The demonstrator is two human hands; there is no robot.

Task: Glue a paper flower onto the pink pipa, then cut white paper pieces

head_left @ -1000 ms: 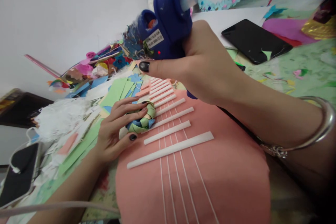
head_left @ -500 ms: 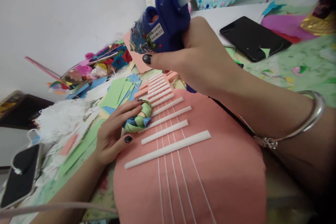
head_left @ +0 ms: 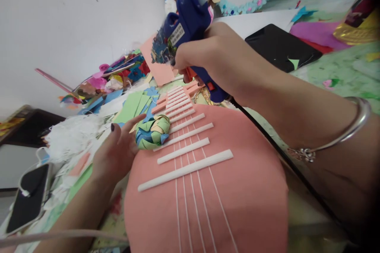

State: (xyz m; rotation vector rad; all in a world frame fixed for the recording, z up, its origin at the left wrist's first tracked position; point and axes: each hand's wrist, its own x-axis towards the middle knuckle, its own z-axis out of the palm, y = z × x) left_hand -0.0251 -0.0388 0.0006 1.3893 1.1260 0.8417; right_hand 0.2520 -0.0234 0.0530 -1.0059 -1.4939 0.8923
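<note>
In my right hand (head_left: 204,53) is a blue glue gun (head_left: 191,14), its clear glue stick poking out of the back and its nozzle end matted with dried glue. My left hand (head_left: 115,150) is open beside a woven paper rosette (head_left: 152,131) of green, blue and cream strips, fingers apart and thumb raised. The rosette lies on the left edge of a pink paper guitar (head_left: 243,197). White strips (head_left: 187,170) cross the guitar's face, with thin white strings running along it. Whether a left fingertip touches the rosette's far side, I cannot tell.
Left of the guitar lie green paper pieces (head_left: 133,104), a heap of white string (head_left: 74,136) and a phone (head_left: 29,197) with a cable. A black phone (head_left: 279,47) rests at the right. The glue gun's black cord (head_left: 267,138) passes under my right forearm.
My left hand has come off the rosette and moved left, its fingers spreading. My right hand has tilted the glue gun slightly, and its handle now shows. The rosette stays on the guitar.
</note>
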